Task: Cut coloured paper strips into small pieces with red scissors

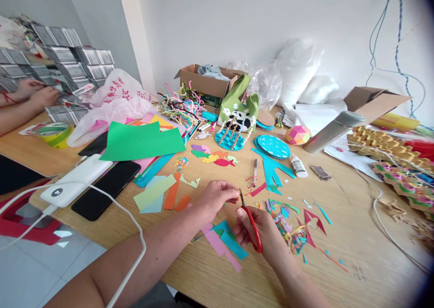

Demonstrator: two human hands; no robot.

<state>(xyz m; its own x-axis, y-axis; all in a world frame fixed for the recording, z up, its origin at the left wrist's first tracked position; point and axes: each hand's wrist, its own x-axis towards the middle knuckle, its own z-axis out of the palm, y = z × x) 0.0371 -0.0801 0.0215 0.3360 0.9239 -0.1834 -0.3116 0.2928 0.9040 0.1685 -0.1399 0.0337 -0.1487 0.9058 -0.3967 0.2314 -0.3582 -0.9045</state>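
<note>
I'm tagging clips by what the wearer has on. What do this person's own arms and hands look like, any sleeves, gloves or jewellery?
Both forearms are bare as far as the picture shows: no sleeve reaches into view. The left hand and right hand wear no gloves, and no rings, watch or bracelet show. A white cable lies across the left forearm, but it is not worn.

Plastic bag, upper left of the frame: red printed characters, too blurred to read.
Power bank, lower left: round dark mark, not legible.
</note>
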